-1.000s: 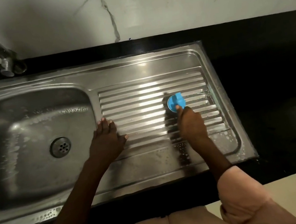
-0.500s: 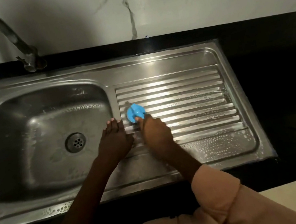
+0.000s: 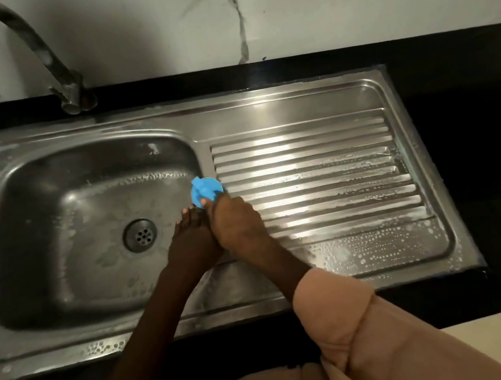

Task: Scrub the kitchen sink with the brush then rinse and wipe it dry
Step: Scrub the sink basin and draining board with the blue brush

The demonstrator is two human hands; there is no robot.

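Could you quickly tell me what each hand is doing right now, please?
Left hand: open, fingers straight, resting on the sink ledge beside the basin.
Right hand: grips the blue brush.

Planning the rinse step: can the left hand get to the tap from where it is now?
Probably yes. The left hand rests open on the sink at the basin's right edge and holds nothing, and nothing stands between it and the tap at the back left. The right hand grips the blue brush.
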